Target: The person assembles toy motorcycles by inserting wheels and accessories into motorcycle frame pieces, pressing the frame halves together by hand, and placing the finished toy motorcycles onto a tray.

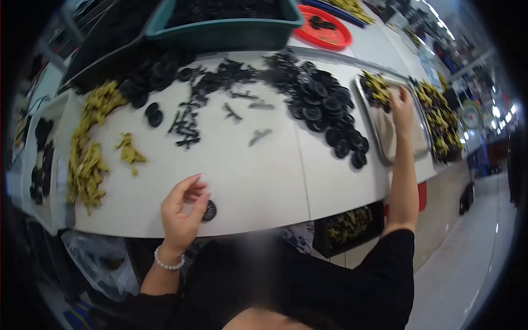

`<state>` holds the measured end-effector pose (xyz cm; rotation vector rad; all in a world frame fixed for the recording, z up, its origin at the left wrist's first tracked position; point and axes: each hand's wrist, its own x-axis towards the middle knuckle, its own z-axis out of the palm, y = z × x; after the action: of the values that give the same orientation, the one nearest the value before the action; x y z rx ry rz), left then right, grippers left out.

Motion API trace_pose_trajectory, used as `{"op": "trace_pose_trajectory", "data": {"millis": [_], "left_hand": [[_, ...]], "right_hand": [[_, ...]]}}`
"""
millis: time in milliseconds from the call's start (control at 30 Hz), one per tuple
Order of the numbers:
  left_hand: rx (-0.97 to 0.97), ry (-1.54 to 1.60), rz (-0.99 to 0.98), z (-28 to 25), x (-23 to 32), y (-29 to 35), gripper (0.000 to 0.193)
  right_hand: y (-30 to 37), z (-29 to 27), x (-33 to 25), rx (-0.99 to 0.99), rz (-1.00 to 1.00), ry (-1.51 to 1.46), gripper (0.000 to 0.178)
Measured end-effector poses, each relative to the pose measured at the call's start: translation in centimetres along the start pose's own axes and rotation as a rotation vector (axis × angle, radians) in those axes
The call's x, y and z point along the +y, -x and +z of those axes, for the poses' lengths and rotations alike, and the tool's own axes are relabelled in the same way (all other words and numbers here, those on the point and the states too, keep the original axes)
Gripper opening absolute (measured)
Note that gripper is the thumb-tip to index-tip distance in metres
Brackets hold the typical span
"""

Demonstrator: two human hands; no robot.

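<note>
My left hand (179,217) hovers at the table's near edge with fingers loosely curved and the thumb apart; nothing shows in its grasp. Right beside its thumb is a black spoked wheel (209,211). My right hand (404,113) reaches over a metal tray (386,135) at the right, thumb and fingers slightly apart and seemingly holding nothing. Close to its fingertips, yellow-and-black assembled pieces (376,88) sit in the tray's far end. Loose yellow figure-like parts (130,148) and thin black parts (187,124) are spread on the white table (247,181).
Black wheels (324,104) are heaped left of the tray. More yellow parts (88,165) pile up at left beside a white bin (60,165). A teal tub (225,36) and a red dish (335,38) stand at the back. Finished-looking pieces (440,124) fill the right edge.
</note>
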<state>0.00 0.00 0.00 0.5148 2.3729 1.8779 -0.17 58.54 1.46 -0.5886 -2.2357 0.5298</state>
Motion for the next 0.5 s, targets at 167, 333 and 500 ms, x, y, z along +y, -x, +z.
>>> {"op": "trace_pose_trajectory", "data": {"millis": [167,333,500], "left_hand": [[0.038,0.153,0.023,0.5,0.1,-0.4,0.033],[0.013,-0.085,0.215,-1.1,1.2,0.3,0.04],[-0.25,-0.63,0.472,-0.8,1.7,1.5,0.04]], "right_hand": [[6.5,0.9,-15.8,-0.227,-0.228,-0.325,0.03],[11.8,4.8,-28.0,-0.786,-0.439,-0.514,0.029],[12.5,9.7,-33.8,-0.927,-0.542,-0.494,0.026]]}}
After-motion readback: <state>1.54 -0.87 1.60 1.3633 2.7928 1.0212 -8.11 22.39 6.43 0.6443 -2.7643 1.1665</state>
